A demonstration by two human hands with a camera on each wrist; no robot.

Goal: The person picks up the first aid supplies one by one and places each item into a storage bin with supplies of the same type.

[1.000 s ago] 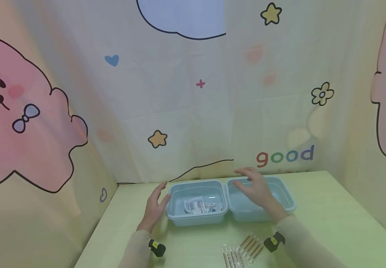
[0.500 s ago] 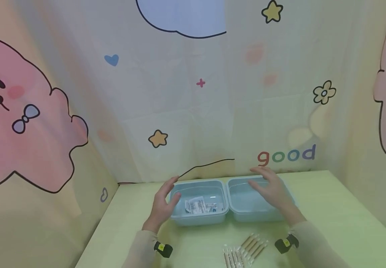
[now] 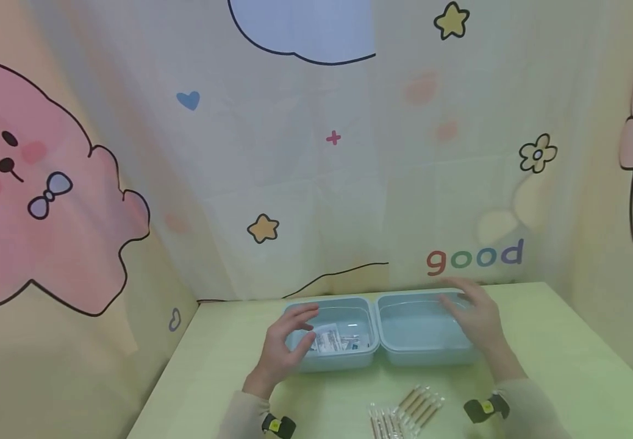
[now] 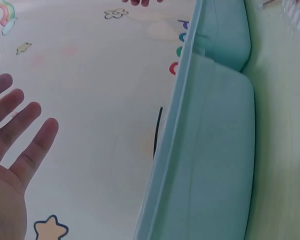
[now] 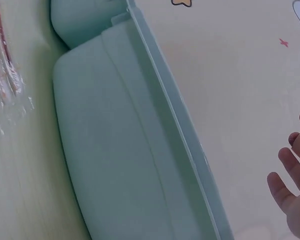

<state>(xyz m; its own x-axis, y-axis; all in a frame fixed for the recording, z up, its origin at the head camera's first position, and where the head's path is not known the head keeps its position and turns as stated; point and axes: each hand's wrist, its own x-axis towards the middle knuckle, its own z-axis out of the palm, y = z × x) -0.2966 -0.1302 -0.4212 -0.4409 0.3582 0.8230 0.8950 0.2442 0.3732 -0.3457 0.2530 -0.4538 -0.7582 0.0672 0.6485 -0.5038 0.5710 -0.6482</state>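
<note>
Two light blue plastic tubs stand side by side in the head view. My left hand [image 3: 282,346] is held over the left end of the left tub [image 3: 338,364], its fingers spread and holding nothing. Small printed white packets [image 3: 329,339] lie inside that tub. Over the right end of the right tub [image 3: 429,357] is my right hand [image 3: 480,317], slightly blurred, with relaxed fingers and nothing in its grasp. Both wrist views show loose fingers above the level of the tub rims, apart from the tub walls [image 4: 217,150].
Nearer on the pale green table [image 3: 207,366] lie two groups of brown-stick cotton swabs [image 3: 421,407] in clear wrapping. A patterned cloth [image 3: 316,183] hangs behind the table and along both sides.
Both hands have moved to the right: the left from beside the left tub to over its end, the right towards the right tub's far end. The swabs and packets lie as before.
</note>
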